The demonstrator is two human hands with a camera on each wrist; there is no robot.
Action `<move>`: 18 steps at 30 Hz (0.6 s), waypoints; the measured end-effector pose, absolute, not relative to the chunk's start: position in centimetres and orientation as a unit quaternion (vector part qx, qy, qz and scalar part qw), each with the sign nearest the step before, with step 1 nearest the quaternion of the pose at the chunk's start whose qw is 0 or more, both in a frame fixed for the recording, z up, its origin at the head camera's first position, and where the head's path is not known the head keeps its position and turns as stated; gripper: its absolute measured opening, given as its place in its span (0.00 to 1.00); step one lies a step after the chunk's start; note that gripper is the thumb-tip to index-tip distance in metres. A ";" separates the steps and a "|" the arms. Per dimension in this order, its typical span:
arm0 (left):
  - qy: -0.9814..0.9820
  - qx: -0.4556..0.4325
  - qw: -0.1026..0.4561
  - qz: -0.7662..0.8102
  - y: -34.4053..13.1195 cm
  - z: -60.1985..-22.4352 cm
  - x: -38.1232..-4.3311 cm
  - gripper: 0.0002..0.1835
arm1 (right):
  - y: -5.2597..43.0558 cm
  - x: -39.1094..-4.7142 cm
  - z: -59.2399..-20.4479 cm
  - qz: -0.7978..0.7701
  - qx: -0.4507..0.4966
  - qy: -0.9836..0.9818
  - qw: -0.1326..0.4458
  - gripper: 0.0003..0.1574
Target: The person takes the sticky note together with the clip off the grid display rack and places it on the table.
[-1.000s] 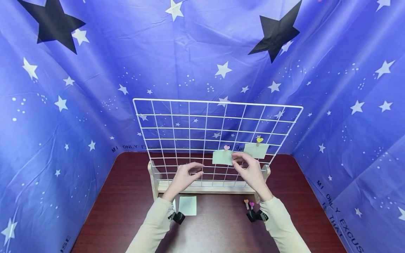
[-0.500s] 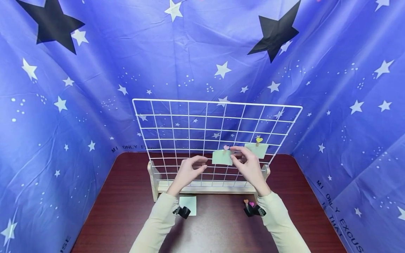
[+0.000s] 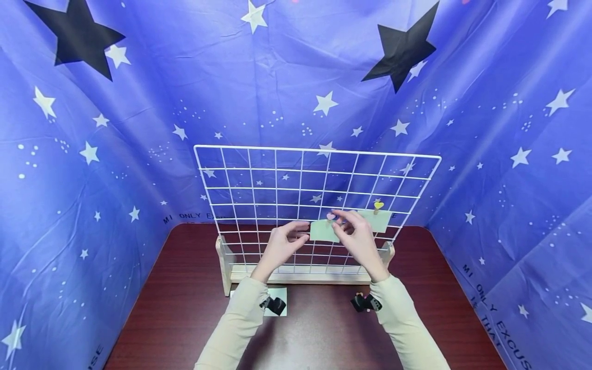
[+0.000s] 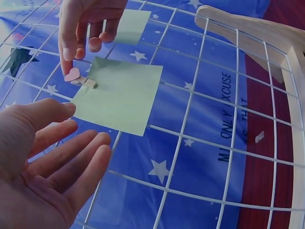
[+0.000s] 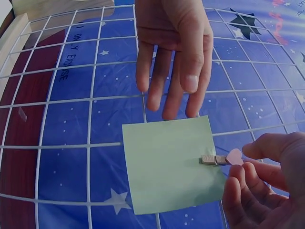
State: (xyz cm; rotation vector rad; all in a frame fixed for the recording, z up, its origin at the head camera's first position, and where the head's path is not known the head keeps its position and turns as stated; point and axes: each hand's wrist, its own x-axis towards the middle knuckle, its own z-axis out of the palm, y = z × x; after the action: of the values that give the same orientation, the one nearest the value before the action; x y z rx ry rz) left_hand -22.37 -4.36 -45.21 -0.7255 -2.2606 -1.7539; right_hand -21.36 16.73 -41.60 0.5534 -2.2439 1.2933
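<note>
A pale green paper note (image 3: 321,231) hangs on the white wire grid (image 3: 277,177), held by a small wooden clothespin (image 5: 214,159) with a pink heart. At the heart end is my right hand (image 3: 359,237); its thumb and forefinger are close beside the heart, not plainly closed round it. My left hand (image 3: 285,244) is at the note's left edge, fingers loosely spread and apart from the paper in the left wrist view. Further right hangs a second green note (image 3: 379,221) under a yellow heart clothespin (image 3: 378,206).
Wooden feet (image 3: 225,264) and a wooden base bar (image 3: 300,277) carry the grid on the dark red table (image 3: 171,308). A loose paper sheet (image 3: 282,295) lies under the left wrist. Blue starry cloth (image 3: 277,92) surrounds the table.
My left hand has moved right and slightly up, to the near note's edge. My right hand has shifted left and up toward the pink heart clothespin. Notes and grid stay in place.
</note>
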 end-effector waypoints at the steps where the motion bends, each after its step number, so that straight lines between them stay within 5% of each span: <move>1: -0.759 -0.246 0.093 -0.595 -4.3 -45.2 -22.4 0.17 | 16.6 -21.4 -41.6 0.470 0.204 -0.822 0.247 0.18; 10: -0.747 -0.243 0.087 -0.612 -3.6 -45.1 -22.8 0.11 | 15.0 -19.1 -38.4 0.498 0.186 -0.812 0.239 0.10; 18: -0.757 -0.220 0.122 -0.603 -2.6 -44.9 -23.0 0.05 | 15.6 -21.0 -40.8 0.502 0.174 -0.812 0.242 0.08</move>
State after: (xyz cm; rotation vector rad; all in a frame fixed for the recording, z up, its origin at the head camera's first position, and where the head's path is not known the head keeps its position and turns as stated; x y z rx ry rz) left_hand -22.96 -2.57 -44.90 -0.6432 -2.2077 -1.7607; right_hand -20.98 15.61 -40.81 0.4755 -2.2190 1.3734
